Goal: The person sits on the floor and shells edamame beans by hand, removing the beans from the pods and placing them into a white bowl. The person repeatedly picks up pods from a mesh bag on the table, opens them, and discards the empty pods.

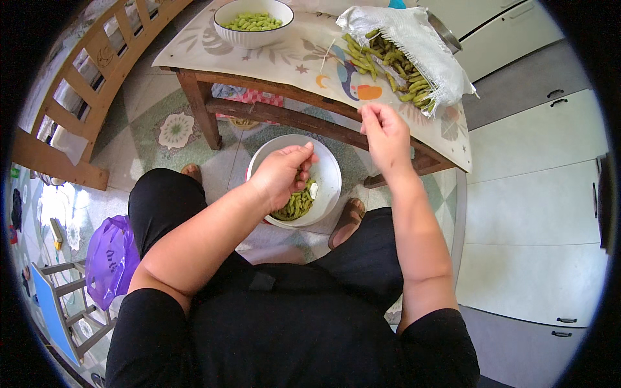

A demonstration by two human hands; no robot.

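Observation:
My left hand [284, 176] hangs over a white bucket [328, 169], its fingers curled in. What it holds, if anything, is hidden. Green bean pods [296, 205] lie in the bucket, with a small white scrap [314, 190] among them. My right hand [386, 137] is raised by the table's front edge, thumb and fingertips pinched together; nothing between them can be made out. Beyond it, a white woven sack [430, 48] spills unshelled pods [414, 81] onto the table. A white ribbed bowl [249, 40] of shelled green beans [254, 23] stands at the table's far left.
The low wooden table [272, 68] has a patterned cover. A wooden railing [81, 103] runs along the left, above a purple plastic bag [111, 262] and a blue-topped stool [53, 313]. White cabinets [530, 200] line the right. My feet flank the bucket on the tiled floor.

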